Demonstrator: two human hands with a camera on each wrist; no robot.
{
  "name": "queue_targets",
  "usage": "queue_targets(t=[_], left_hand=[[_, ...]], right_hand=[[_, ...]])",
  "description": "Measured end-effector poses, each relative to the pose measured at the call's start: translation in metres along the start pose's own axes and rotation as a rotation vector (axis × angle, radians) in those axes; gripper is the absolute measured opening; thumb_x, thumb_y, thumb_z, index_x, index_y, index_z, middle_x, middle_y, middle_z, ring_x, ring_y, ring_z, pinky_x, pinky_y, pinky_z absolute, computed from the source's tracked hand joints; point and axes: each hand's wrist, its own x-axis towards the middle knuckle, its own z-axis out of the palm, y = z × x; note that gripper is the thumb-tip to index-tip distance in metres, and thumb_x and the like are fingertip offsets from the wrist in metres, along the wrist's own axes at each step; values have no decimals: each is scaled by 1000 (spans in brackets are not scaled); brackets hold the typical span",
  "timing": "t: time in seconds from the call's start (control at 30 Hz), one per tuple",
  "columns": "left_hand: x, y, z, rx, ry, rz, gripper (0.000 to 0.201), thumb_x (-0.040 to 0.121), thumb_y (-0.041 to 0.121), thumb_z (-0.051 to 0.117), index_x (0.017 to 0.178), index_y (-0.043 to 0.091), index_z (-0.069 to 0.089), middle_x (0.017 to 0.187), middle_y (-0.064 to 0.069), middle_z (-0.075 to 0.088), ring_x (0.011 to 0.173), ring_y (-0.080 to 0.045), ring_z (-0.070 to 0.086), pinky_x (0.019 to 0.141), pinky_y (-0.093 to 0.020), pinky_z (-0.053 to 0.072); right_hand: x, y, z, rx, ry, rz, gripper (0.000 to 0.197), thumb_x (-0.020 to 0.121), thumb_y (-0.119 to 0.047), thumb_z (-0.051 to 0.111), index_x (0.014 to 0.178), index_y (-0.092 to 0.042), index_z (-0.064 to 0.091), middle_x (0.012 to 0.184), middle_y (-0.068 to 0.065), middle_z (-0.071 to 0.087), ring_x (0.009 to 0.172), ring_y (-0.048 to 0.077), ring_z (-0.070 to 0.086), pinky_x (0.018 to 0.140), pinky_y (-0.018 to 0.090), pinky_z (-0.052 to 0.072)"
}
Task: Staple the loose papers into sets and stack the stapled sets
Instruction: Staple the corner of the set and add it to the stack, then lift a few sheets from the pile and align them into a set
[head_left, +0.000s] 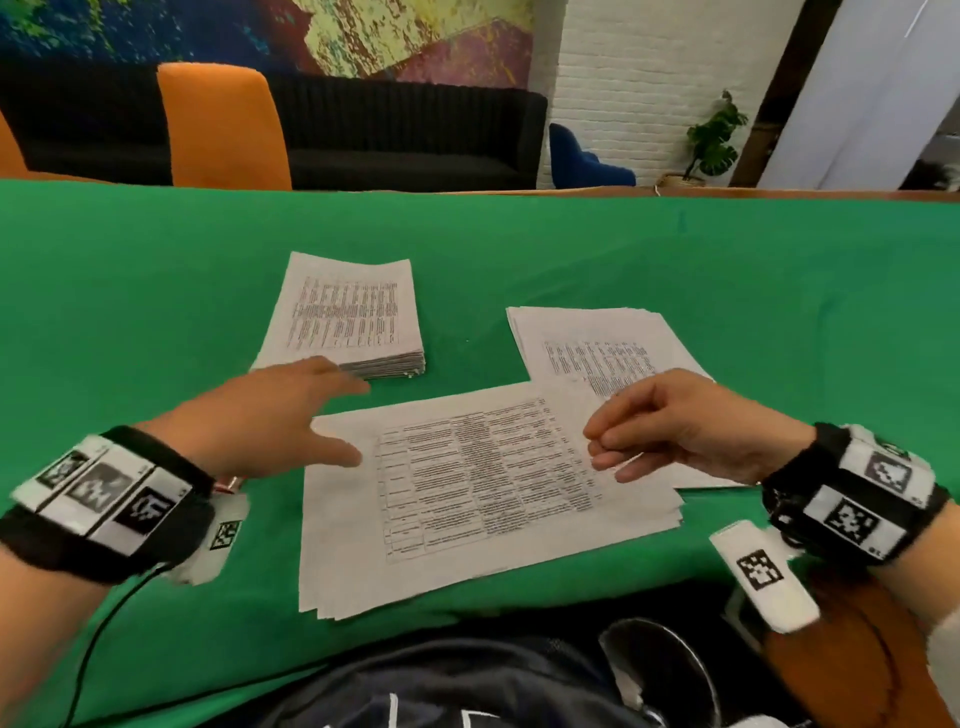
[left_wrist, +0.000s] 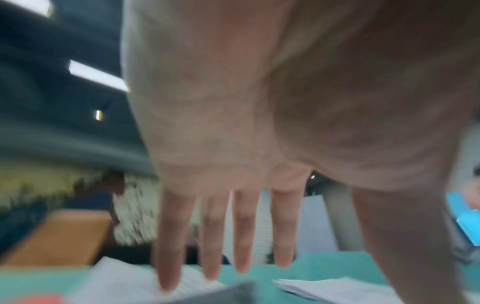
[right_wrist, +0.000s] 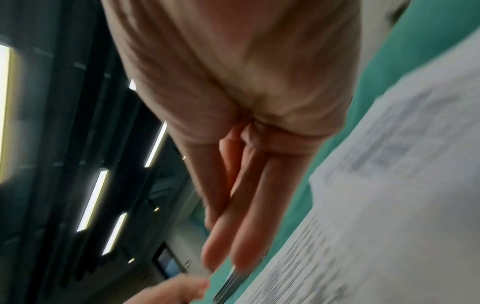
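Three lots of printed papers laid on the green desk, thick pile far left, loose spread far right, fanned set nearest, left hand spread flat above its left edge, right hand loosely curled over its right edge, nothing held

The head view looks forward and down from above the near edge of the green surface, taking in both hands, three lots of paper and the room beyond the far edge. The left wrist view sits close under the left hand, facing along its straight fingers toward the far edge and ceiling, low enough that the thick paper stack seen from the head lies just below the fingertips. The right wrist view, tilted and blurred, looks along the right hand from very near, sharing the printed sheets with the head view.
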Motion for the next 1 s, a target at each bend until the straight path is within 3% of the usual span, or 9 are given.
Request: queue_targets(t=[0.07, 0.17, 0.3, 0.43, 0.53, 0.63, 0.77, 0.9, 1.0], left_hand=[[2, 27, 7, -37, -171, 44, 95, 64, 91, 63, 147, 69, 21, 149, 37, 32, 135, -2, 39, 117, -56, 32], [10, 50, 18, 39, -311, 92, 97, 69, 68, 83, 148, 63, 28, 150, 25, 40, 132, -10, 46, 113, -43, 39], [15, 56, 20, 81, -317, 92, 99, 68, 63, 86, 149, 60, 29, 147, 21, 41, 125, -12, 50, 107, -36, 44], [17, 55, 23, 89, -320, 93, 98, 69, 65, 84, 149, 61, 28, 142, 23, 41, 118, -10, 52, 101, -32, 45], [19, 56, 23, 92, -322, 87, 97, 68, 67, 84, 147, 63, 27, 138, 24, 40, 115, -9, 53, 97, -32, 46], [20, 58, 23, 118, -321, 85, 97, 68, 69, 83, 146, 63, 26, 138, 24, 41, 112, -8, 53, 92, -30, 45], [20, 60, 23, 114, -321, 83, 96, 67, 70, 83, 144, 65, 26, 140, 23, 41, 106, -6, 53, 96, -31, 46], [20, 60, 23, 119, -326, 79, 96, 67, 72, 82, 144, 65, 25, 139, 22, 41, 106, -7, 53, 97, -33, 48], [20, 59, 24, 133, -319, 80, 96, 69, 73, 80, 146, 65, 24, 139, 23, 40, 107, -8, 53, 86, -28, 45]], right_hand=[[-22, 13, -19, -86, 4, 43, 22, 75, -5, 78, 97, 2, 79, 101, 31, 75, 88, 32, 79, 71, 33, 66], [-53, 42, -44, -204, 25, 131, 20, 74, -6, 81, 93, 0, 80, 97, 29, 76, 83, 32, 79, 71, 33, 66], [-78, 97, -71, -255, 21, 328, 12, 85, 4, 78, 97, 2, 79, 96, 26, 77, 86, 33, 79, 69, 30, 65], [-83, 152, -88, -301, -35, 453, 14, 91, -2, 76, 105, -3, 80, 101, 19, 79, 94, 31, 78, 73, 31, 65], [-77, 190, -91, -235, 22, 494, 16, 95, -4, 72, 110, -4, 78, 105, 17, 79, 98, 32, 77, 75, 32, 65], [-60, 223, -87, -268, 52, 548, 13, 96, -3, 69, 106, -3, 77, 100, 15, 80, 92, 26, 78, 71, 30, 63], [-26, 268, -82, -351, 36, 668, 16, 98, 1, 62, 101, -5, 77, 93, 11, 80, 89, 23, 79, 63, 27, 61], [2, 301, -74, -378, 41, 769, 40, 105, 4, 35, 94, -3, 73, 87, 10, 76, 79, 26, 78, 49, 27, 56], [10, 313, -70, -424, 47, 801, 33, 104, 3, 42, 94, -8, 71, 99, 11, 72, 82, 26, 75, 55, 32, 57]])
